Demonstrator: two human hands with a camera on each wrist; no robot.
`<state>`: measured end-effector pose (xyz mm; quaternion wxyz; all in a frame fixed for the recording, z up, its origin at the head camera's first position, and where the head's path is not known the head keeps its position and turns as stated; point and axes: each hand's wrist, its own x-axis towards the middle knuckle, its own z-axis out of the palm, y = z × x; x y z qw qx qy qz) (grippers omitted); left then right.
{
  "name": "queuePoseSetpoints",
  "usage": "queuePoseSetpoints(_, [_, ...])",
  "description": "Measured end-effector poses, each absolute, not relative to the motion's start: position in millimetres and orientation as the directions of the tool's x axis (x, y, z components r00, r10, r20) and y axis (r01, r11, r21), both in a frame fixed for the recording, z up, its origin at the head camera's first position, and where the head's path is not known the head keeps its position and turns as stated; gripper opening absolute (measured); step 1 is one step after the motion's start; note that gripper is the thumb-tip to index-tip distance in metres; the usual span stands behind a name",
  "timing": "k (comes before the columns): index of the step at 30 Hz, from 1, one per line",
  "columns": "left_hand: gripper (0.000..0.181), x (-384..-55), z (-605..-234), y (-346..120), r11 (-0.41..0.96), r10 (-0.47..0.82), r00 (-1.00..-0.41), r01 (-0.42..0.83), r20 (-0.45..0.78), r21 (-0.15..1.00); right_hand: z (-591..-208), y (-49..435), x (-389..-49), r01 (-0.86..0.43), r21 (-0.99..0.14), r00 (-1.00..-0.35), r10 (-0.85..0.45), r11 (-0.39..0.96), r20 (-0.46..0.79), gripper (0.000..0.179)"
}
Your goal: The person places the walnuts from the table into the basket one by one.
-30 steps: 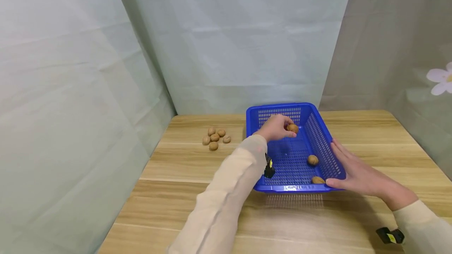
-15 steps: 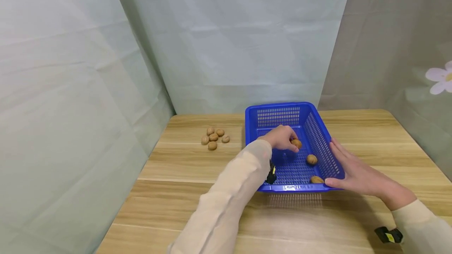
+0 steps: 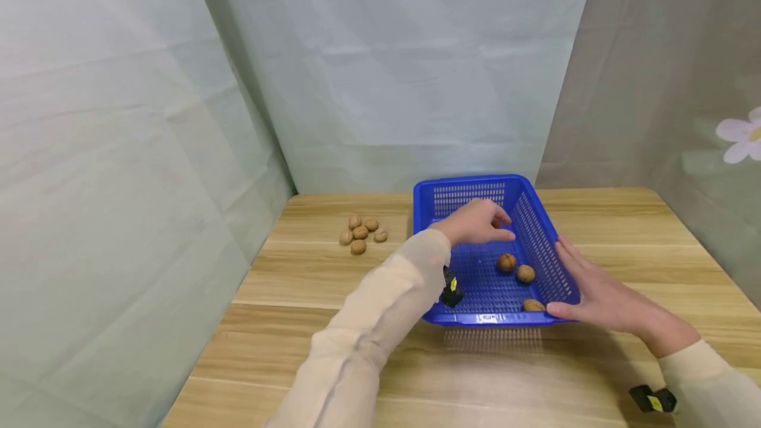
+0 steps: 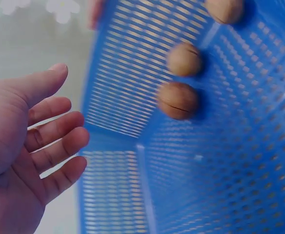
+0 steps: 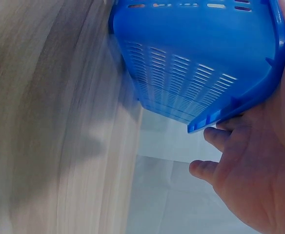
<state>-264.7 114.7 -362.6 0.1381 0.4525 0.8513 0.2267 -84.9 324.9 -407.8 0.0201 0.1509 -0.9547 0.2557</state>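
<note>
Over the blue plastic basket, my left hand hovers with its fingers loosely extended and nothing in them. Three walnuts lie inside: one walnut sits beside another walnut, and a third walnut rests by the near wall. In the left wrist view the empty left hand shows its palm and fingers apart from these nuts. My right hand holds the basket's near right corner, thumb on the front rim and fingers along the outside of the right wall.
Several more walnuts lie in a loose cluster on the wooden table, left of the basket. Pale cloth hangs behind the table and at both sides. Each wrist wears a small black camera.
My left hand lowered a walnut toward the basket floor, let it go beside another walnut, and rose away with its fingers loosened. The right hand stayed at the basket's corner.
</note>
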Motion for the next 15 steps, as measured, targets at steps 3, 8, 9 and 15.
queuePoseSetpoints(3, [0.043, -260, -347, 96, 0.443, 0.854, -0.519, 0.748, 0.021, 0.494, -408, 324, -87, -0.307, -0.479, -0.951, -0.283, 0.823, 0.124, 0.109])
queuePoseSetpoints(8, [0.043, -259, -329, 59, 0.407, 0.855, -0.507, 0.787, 0.111, 0.464, -406, 322, -91, -0.317, -0.472, -0.948, -0.288, 0.822, 0.135, 0.110])
queuePoseSetpoints(9, [0.043, -260, -326, 51, 0.407, 0.851, -0.511, 0.789, 0.124, 0.460, -406, 322, -91, -0.318, -0.474, -0.948, -0.289, 0.821, 0.135, 0.110])
queuePoseSetpoints(15, [0.041, -270, -320, 6, 0.406, 0.820, -0.540, 0.783, 0.190, 0.471, -408, 320, -92, -0.306, -0.481, -0.952, -0.280, 0.822, 0.126, 0.111])
